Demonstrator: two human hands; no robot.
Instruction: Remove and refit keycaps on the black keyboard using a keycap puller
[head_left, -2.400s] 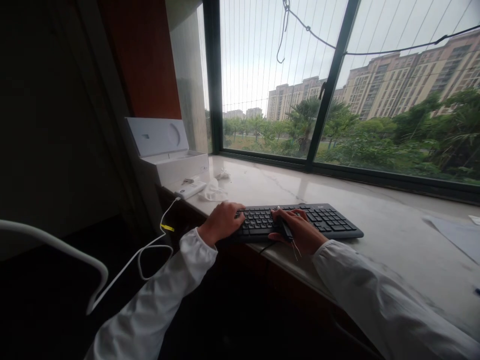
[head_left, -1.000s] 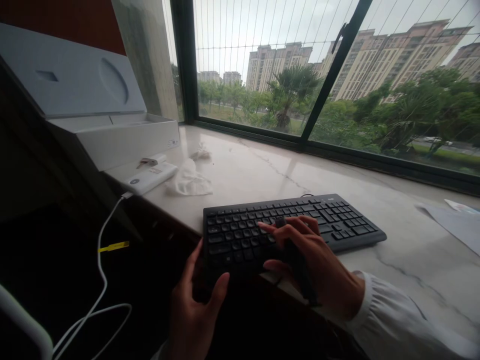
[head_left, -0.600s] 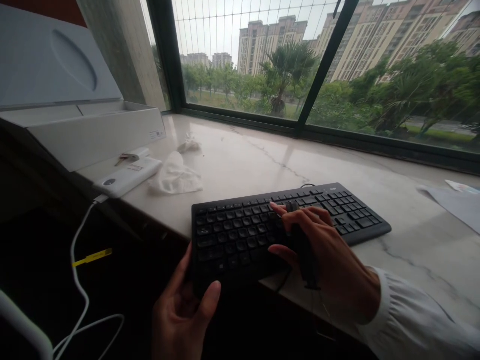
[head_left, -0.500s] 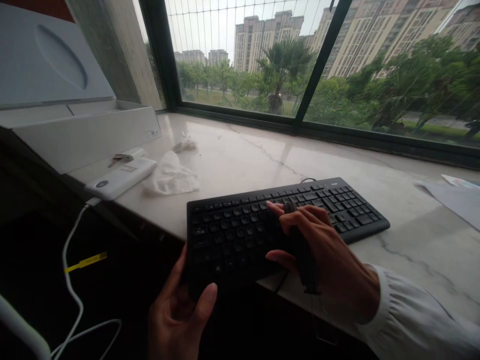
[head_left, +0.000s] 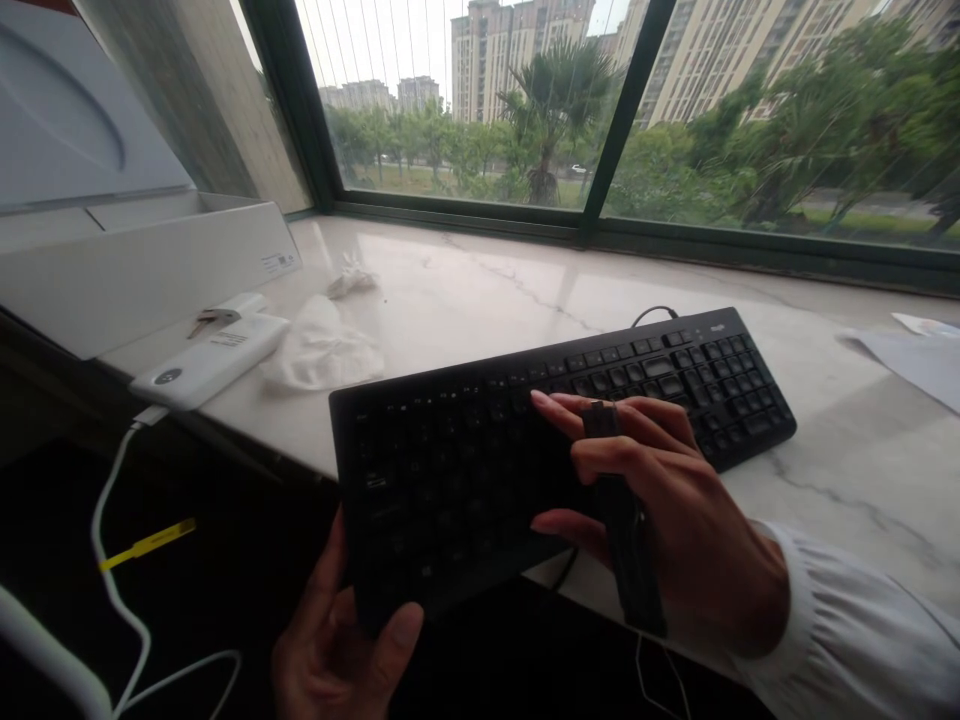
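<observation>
**Left hand (head_left: 334, 645) closed on the keyboard (head_left: 450, 490), right hand (head_left: 694, 535) around a black stick (head_left: 630, 545)**

From my remote seat, I see the left hand gripping the keyboard's near left corner, thumb on the front edge, fingers partly hidden behind the end. The right hand is curled, the stick caught between its fingers and slanting down past the palm; its thumb and one fingertip reach over the keys. I cannot tell whether they touch them. A thin cord (head_left: 660, 670) hangs below the stick.

The black keyboard lies at a slant, its left end jutting past the near edge of a pale marble counter (head_left: 480, 290), its right end over the stone.

To the left I see an open white box (head_left: 172, 265), a white device (head_left: 217, 355) plugged into a white cable (head_left: 112, 500) with a yellow tag (head_left: 150, 543), a key (head_left: 214, 319) beside the device, and crumpled wrapping (head_left: 326, 350). Papers (head_left: 915, 365) lie far right. Behind is a window (head_left: 465, 150) facing trees and tall buildings.
</observation>
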